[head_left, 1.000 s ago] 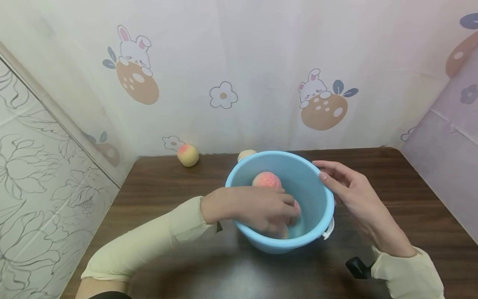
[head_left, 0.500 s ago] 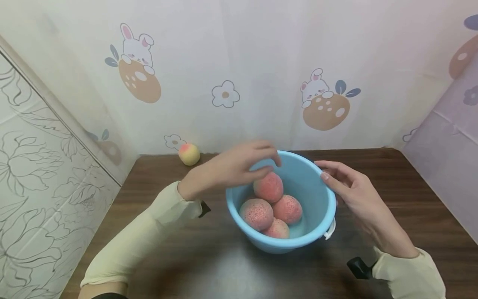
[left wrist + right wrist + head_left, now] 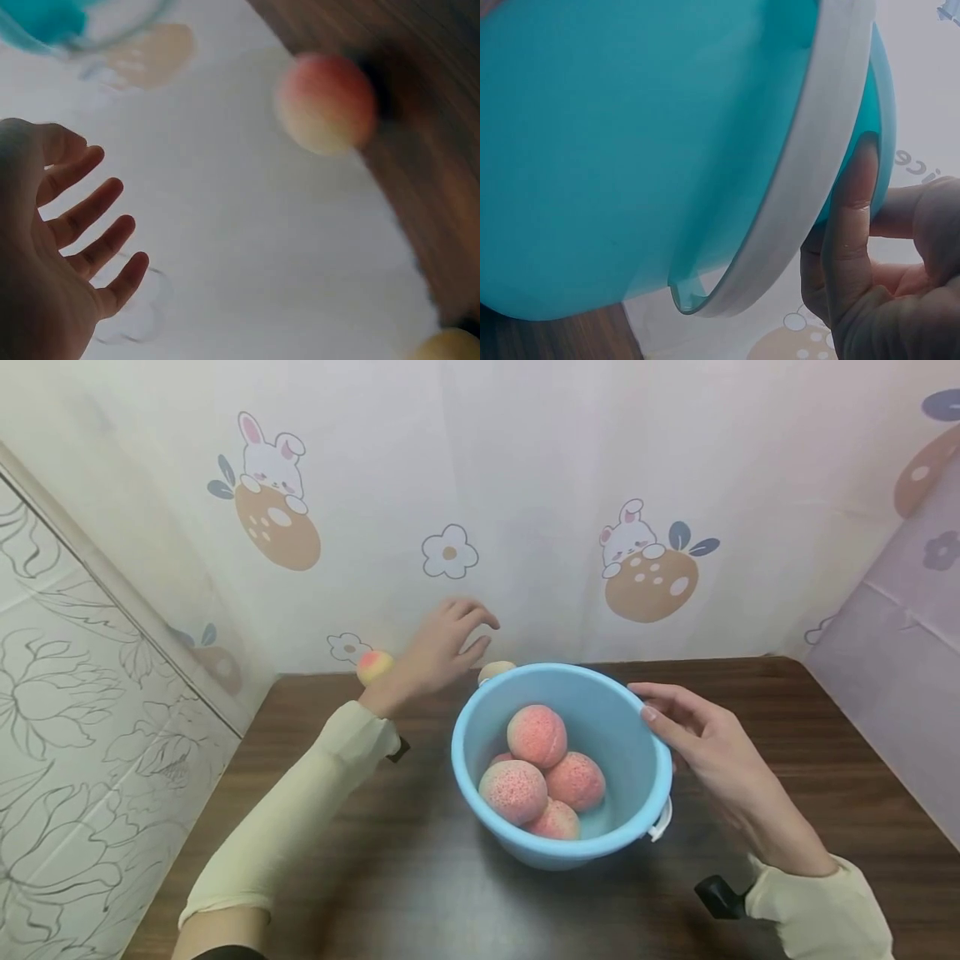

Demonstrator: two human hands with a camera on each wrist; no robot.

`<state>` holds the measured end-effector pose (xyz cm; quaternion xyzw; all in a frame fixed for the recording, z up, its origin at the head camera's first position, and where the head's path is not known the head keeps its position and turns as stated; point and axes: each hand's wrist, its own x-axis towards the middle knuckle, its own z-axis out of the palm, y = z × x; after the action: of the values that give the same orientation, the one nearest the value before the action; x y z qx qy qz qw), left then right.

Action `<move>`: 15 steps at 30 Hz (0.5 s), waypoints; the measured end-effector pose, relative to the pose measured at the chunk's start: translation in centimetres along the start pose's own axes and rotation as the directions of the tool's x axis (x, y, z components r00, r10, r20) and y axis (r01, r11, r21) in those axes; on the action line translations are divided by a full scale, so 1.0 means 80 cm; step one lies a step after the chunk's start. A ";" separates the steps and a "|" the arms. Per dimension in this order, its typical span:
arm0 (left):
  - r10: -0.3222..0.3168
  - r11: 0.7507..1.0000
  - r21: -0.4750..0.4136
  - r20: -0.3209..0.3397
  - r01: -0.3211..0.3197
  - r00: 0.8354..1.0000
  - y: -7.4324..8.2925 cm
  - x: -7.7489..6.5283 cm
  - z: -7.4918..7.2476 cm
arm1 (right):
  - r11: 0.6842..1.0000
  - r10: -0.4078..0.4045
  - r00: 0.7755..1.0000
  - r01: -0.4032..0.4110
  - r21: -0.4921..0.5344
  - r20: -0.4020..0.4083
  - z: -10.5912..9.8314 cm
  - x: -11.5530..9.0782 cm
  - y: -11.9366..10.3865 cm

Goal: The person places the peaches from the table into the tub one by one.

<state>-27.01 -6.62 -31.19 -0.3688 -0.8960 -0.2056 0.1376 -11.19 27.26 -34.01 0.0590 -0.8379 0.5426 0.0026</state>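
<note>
In the head view a light blue bucket (image 3: 558,852) stands on the dark wood table. Inside lie several pink, speckled peaches (image 3: 537,736). My right hand (image 3: 697,735) grips the bucket's right rim, thumb on top and fingers outside under the lip, as the right wrist view also shows. My left hand (image 3: 442,647) hovers over the table's back edge with loosely bent fingers and nothing in them. Behind the bucket's rim a pale peach (image 3: 496,672) is partly hidden. Another yellow-and-pink peach (image 3: 373,667) sits left of my left hand, partly covered by the forearm.
A white curtain (image 3: 525,485) with rabbit and flower prints hangs right behind the table (image 3: 360,860). A flower-patterned panel (image 3: 90,710) borders the left side. The bucket's white handle (image 3: 780,202) hangs down along its outside.
My left hand has let go of a peach in the bucket, come out, and moved up and left toward the table's back edge. The right hand keeps its place on the rim.
</note>
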 end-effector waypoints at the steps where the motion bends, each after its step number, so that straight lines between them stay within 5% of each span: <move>1: -0.013 1.000 0.009 0.007 0.013 1.000 -0.009 0.001 0.005 | 1.000 -0.002 1.000 0.002 -0.003 -0.002 0.000 0.000 0.000; 7: -0.047 0.995 0.096 0.090 0.038 0.995 -0.049 0.012 0.041 | 1.000 0.004 1.000 -0.004 -0.001 -0.005 -0.001 0.001 0.003; 15: -0.016 0.999 0.041 0.253 0.005 0.967 -0.053 0.038 0.079 | 1.000 -0.003 1.000 0.003 0.025 0.003 0.000 0.002 0.004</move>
<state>-32.75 -4.51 -36.61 -0.3844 -0.9122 -0.1394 0.0284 -11.34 27.36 -34.25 0.0614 -0.8308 0.5532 0.0014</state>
